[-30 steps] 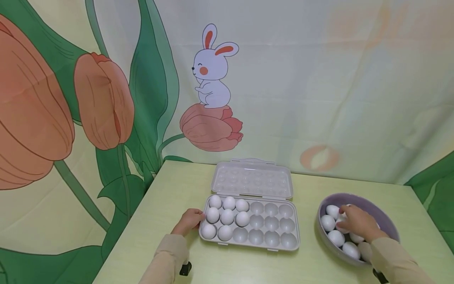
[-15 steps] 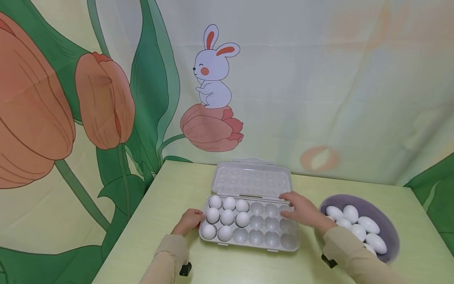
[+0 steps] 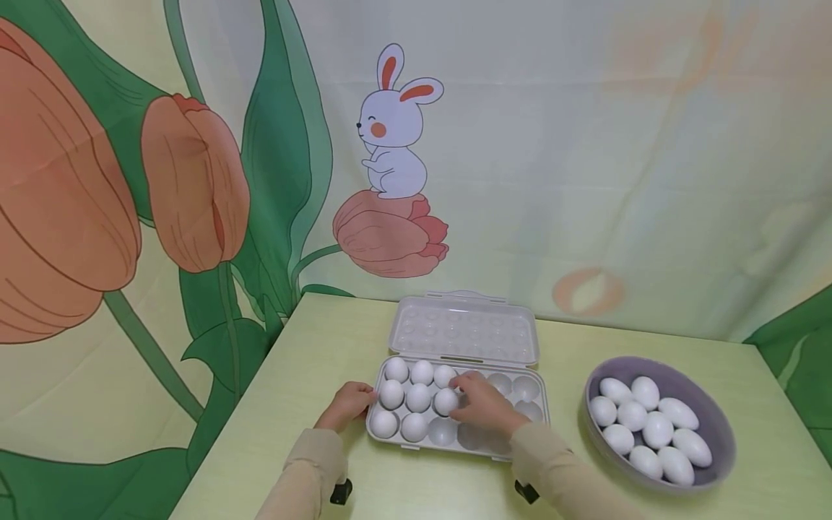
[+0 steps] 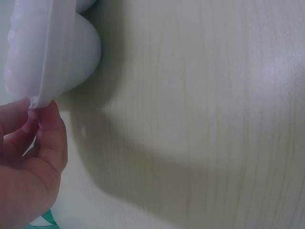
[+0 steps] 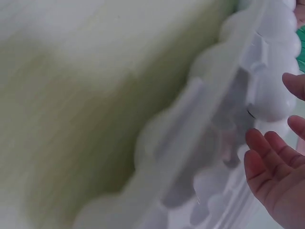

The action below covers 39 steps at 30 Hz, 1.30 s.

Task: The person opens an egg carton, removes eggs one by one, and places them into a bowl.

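A grey plastic egg carton [image 3: 536, 449] lies with its lid [image 3: 464, 332] folded back. White eggs [image 3: 418, 398] fill cups on its left side; cups on the right are bare. My left hand [image 3: 351, 406] pinches the carton's left rim between thumb and fingers, as the left wrist view shows at the carton wall [image 4: 59, 52]. Over the carton's middle is my right hand [image 3: 487, 406], fingertips beside the rightmost egg [image 3: 445, 401] of the middle row. In the right wrist view its fingers [image 5: 274, 162] are spread and loosely bent, with no egg between them; contact is unclear.
To the right, a purple-grey bowl [image 3: 720, 415] holds several white eggs [image 3: 657, 430]. The light wooden table [image 3: 292, 347] ends at a printed curtain [image 3: 507, 180] behind the carton.
My right hand has left the bowl and moved left, passing the carton's right end and reaching its middle. The left hand stays on the rim. The eggs in the carton look unmoved.
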Each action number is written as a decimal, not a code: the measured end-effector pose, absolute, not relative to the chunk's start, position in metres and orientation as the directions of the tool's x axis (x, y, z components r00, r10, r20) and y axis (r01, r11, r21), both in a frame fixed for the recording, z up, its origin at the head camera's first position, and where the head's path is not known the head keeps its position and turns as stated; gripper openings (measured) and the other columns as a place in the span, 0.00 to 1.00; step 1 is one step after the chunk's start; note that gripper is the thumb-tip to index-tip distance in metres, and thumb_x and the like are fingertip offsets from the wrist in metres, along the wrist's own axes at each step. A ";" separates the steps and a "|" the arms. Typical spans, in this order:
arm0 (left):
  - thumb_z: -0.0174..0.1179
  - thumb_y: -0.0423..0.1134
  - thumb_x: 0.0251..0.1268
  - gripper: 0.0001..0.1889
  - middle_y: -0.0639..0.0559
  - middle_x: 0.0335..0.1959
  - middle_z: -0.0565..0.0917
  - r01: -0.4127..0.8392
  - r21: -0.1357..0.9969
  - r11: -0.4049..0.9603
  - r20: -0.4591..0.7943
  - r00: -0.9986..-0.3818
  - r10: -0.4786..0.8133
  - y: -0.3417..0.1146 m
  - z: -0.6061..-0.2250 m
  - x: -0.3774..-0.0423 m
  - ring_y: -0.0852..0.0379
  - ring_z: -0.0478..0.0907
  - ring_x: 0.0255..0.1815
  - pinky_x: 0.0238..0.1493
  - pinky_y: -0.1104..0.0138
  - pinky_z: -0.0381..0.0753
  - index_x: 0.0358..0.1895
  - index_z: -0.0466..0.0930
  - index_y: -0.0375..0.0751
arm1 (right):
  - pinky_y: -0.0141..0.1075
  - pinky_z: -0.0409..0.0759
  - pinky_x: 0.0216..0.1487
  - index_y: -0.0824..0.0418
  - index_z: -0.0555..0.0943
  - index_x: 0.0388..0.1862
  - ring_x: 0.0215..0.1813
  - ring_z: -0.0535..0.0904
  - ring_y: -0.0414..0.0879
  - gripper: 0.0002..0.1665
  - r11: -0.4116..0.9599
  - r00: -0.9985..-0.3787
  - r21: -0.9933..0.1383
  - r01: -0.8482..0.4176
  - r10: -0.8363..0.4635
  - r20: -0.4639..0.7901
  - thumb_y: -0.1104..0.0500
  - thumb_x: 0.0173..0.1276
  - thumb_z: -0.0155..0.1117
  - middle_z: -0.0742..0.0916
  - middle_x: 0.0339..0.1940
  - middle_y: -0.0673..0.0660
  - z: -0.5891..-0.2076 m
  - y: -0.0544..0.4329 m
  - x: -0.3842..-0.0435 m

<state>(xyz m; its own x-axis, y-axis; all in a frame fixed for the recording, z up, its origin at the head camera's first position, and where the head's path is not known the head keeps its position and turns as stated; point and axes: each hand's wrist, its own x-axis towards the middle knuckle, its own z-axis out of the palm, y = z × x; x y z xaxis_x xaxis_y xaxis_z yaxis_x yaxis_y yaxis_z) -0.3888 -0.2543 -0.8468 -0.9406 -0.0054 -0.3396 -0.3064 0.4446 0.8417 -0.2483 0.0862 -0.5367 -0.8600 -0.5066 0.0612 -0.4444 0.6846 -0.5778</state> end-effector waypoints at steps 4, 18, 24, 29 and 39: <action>0.60 0.50 0.50 0.14 0.47 0.30 0.81 -0.302 0.848 0.436 -0.337 -0.941 0.003 -0.245 -0.817 -0.375 0.53 0.79 0.25 0.25 0.62 0.79 0.32 0.78 0.43 | 0.38 0.73 0.35 0.62 0.74 0.47 0.35 0.72 0.45 0.27 0.716 -0.878 -0.553 -0.426 -0.476 0.060 0.57 0.45 0.66 0.75 0.38 0.57 -0.542 0.077 -0.246; 0.59 0.47 0.52 0.13 0.50 0.27 0.80 -0.264 0.852 0.453 -0.291 -0.957 -0.010 -0.220 -0.741 -0.335 0.57 0.77 0.23 0.23 0.66 0.77 0.32 0.78 0.40 | 0.37 0.72 0.28 0.58 0.73 0.47 0.31 0.74 0.45 0.28 0.776 -0.934 -0.536 -0.331 -0.350 0.070 0.55 0.44 0.66 0.75 0.39 0.56 -0.552 0.071 -0.241; 0.57 0.45 0.56 0.13 0.48 0.26 0.78 -0.166 0.898 0.408 -0.208 -0.976 0.062 -0.211 -0.690 -0.306 0.56 0.76 0.22 0.23 0.65 0.75 0.34 0.78 0.37 | 0.36 0.73 0.36 0.60 0.75 0.43 0.36 0.73 0.45 0.24 0.684 -0.948 -0.668 -0.293 -0.301 0.108 0.59 0.42 0.64 0.77 0.39 0.57 -0.534 0.087 -0.238; 0.58 0.43 0.54 0.13 0.47 0.27 0.78 -0.223 0.901 0.372 -0.247 -0.969 0.015 -0.196 -0.636 -0.277 0.58 0.74 0.23 0.23 0.66 0.75 0.35 0.77 0.34 | 0.33 0.72 0.34 0.62 0.76 0.41 0.34 0.74 0.43 0.22 0.614 -0.969 -0.763 -0.201 -0.239 0.064 0.64 0.43 0.65 0.77 0.35 0.56 -0.499 0.117 -0.235; 0.54 0.27 0.53 0.20 0.38 0.33 0.78 -0.260 0.895 0.362 -0.257 -0.965 -0.056 -0.175 -0.547 -0.234 0.59 0.73 0.23 0.24 0.69 0.74 0.53 0.68 0.30 | 0.35 0.73 0.32 0.66 0.70 0.50 0.34 0.75 0.43 0.26 0.587 -0.974 -0.804 -0.090 -0.221 -0.053 0.59 0.52 0.64 0.78 0.45 0.63 -0.444 0.213 -0.221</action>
<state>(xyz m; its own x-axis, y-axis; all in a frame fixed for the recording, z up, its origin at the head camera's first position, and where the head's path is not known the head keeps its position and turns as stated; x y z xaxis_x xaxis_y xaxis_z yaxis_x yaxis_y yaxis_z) -0.2342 -0.1748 -0.5466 -0.9648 -0.0564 -0.2569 -0.2596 0.3620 0.8953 -0.2211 0.2130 -0.4441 -0.9738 -0.2212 -0.0531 -0.0895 0.5873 -0.8044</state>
